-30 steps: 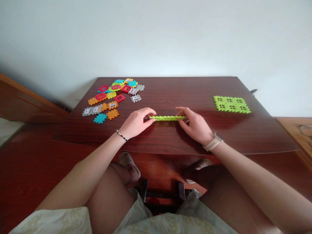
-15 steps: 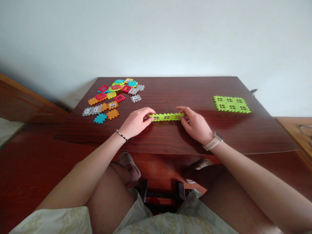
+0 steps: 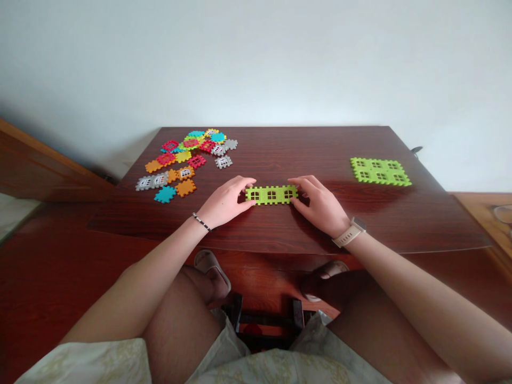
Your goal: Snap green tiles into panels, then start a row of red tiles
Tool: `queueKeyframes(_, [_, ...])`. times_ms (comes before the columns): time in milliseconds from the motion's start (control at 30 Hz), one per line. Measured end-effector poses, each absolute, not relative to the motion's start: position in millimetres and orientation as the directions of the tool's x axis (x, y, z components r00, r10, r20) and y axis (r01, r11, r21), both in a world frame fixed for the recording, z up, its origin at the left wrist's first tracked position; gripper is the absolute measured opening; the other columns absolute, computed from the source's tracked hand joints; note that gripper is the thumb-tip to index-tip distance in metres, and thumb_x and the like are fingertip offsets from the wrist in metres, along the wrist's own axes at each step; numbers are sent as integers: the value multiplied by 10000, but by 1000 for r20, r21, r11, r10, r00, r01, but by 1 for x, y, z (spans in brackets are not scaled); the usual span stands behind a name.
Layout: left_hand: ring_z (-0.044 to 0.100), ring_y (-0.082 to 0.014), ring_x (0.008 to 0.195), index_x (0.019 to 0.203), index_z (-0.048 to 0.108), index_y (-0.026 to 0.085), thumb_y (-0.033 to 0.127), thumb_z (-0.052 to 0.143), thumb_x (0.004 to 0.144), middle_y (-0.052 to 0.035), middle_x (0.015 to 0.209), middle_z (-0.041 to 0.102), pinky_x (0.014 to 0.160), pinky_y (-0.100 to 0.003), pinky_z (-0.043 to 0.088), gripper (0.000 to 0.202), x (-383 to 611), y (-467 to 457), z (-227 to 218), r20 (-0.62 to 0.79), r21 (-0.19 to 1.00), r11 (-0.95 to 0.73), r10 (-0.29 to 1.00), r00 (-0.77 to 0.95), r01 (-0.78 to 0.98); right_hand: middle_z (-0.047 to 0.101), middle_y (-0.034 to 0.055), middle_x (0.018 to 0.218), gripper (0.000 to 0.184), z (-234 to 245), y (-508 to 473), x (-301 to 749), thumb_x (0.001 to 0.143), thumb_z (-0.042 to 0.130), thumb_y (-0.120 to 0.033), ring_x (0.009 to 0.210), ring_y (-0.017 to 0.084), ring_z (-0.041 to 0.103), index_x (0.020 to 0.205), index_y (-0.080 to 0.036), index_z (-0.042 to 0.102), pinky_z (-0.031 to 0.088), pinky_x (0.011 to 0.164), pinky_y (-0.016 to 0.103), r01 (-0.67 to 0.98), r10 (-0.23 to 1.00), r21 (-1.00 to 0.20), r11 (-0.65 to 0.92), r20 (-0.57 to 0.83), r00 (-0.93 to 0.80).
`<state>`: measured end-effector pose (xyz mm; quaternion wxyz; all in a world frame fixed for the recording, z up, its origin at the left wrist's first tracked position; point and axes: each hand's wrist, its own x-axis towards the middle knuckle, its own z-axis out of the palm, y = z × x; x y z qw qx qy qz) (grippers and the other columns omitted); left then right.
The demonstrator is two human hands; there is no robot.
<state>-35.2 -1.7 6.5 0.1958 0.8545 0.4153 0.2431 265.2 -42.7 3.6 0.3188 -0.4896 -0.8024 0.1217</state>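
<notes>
A lime-green strip of several linked waffle-block squares (image 3: pixel 271 195) lies flat on the dark wood table (image 3: pixel 320 144), its small window holes facing up. My left hand (image 3: pixel 224 201) grips its left end with the fingertips. My right hand (image 3: pixel 320 205) holds the right end, with the fingers curled over it. Farther right lies a larger lime-green panel of joined squares (image 3: pixel 380 172), well away from both hands. A loose heap of red, orange, grey, yellow and teal pieces (image 3: pixel 185 187) sits to the left, beyond my left hand.
The table's near edge runs just past my wrists, with a glossy sheet on its top. A white wall (image 3: pixel 256 64) stands behind the far edge. A lower wooden surface (image 3: pixel 480 213) sits at the right. My legs and sandals show below the table edge.
The green strip has tipped from standing on its edge to lying flat, its windows now facing up. Both hands have stayed at its ends.
</notes>
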Motion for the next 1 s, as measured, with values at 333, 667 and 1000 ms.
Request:
queueKeyframes(333, [664, -297, 1258, 1368, 676, 228, 251, 698, 1002, -105, 1351, 716, 1150, -509, 539, 368, -35, -2, 7, 269, 461, -634, 767, 583, 621, 741, 144, 1275, 364, 0, -41, 267, 1013, 629, -227, 1200, 371, 694, 1375, -232, 664, 574, 1075, 590, 728, 853, -461, 507, 389, -348])
queueKeyframes(667, [682, -270, 1256, 1245, 803, 266, 215, 586, 1090, -61, 1358, 777, 1174, -490, 537, 271, -24, -6, 10, 306, 350, -771, 631, 713, 532, 757, 119, 1388, 287, 0, -40, 265, 1069, 603, -253, 1285, 342, 669, 1303, -255, 769, 548, 1153, 586, 683, 791, -406, 607, 394, -469])
queueKeyframes(1000, [692, -255, 1222, 1293, 803, 257, 178, 584, 1094, -46, 1359, 792, 1112, -466, 607, 306, -24, -6, 4, 355, 250, -812, 584, 730, 528, 724, 147, 1396, 361, 0, -38, 264, 1090, 568, -247, 1281, 354, 658, 1393, -246, 763, 553, 1145, 578, 701, 775, -341, 627, 367, -515])
